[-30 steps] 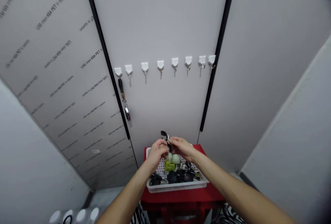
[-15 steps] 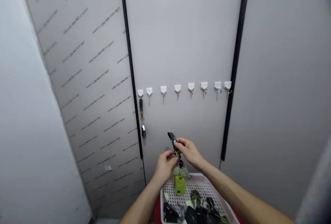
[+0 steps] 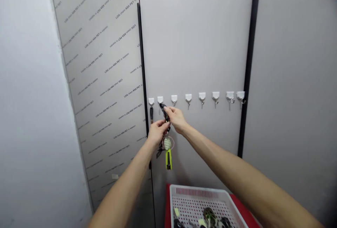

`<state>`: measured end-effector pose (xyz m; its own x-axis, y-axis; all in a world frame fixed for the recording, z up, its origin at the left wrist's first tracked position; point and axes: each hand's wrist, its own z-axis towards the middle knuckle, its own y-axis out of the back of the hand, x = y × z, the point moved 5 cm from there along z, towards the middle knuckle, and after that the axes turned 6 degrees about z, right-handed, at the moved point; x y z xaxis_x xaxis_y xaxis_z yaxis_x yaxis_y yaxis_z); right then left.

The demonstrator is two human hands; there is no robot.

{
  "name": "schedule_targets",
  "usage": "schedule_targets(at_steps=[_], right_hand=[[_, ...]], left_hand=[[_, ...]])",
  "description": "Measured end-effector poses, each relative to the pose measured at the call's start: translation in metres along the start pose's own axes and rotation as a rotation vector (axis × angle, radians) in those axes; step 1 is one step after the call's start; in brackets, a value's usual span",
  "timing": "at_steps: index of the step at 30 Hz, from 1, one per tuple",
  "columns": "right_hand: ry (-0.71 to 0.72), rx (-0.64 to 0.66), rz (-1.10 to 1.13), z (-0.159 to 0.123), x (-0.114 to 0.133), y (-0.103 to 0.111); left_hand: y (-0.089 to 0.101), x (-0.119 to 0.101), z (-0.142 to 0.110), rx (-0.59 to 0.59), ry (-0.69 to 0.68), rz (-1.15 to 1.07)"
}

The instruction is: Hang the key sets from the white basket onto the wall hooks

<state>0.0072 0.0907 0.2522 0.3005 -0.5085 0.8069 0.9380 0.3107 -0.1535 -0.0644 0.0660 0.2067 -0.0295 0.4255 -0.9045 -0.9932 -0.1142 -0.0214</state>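
Between my two hands hangs a keychain (image 3: 168, 156) with a black strap, a pale round charm, a pinkish ring and a bright yellow-green tag. My right hand (image 3: 176, 118) pinches the black strap, its loop touching or just below the second white hook (image 3: 160, 100) from the left. Just lower, my left hand (image 3: 158, 132) grips the same strap near its bottom end. Another keychain (image 3: 151, 114) with a dark strap hangs from the leftmost hook (image 3: 151, 101); my left hand hides its lower part.
Several more white hooks (image 3: 202, 96) run rightward along the grey door panel (image 3: 195, 45). Below stands a white perforated basket (image 3: 200, 190) on something red (image 3: 167, 207), with dark items and a round patterned charm (image 3: 209, 215) inside. Black vertical handles (image 3: 252, 45) flank the panel.
Both hands have lifted the keychain up and left, from over the basket to the second hook. The camera view has shifted, so the hooks and basket sit lower in the picture.
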Motion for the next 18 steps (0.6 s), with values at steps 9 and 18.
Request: schedule_targets(at_steps=[9, 18], right_hand=[[-0.146, -0.139, 0.252, 0.029, -0.020, -0.011], [-0.368, -0.151, 0.168, 0.018, -0.047, -0.004]], left_hand=[[0.018, -0.008, 0.022, -0.164, 0.039, 0.104], [0.021, 0.017, 0.021, -0.148, 0.119, 0.228]])
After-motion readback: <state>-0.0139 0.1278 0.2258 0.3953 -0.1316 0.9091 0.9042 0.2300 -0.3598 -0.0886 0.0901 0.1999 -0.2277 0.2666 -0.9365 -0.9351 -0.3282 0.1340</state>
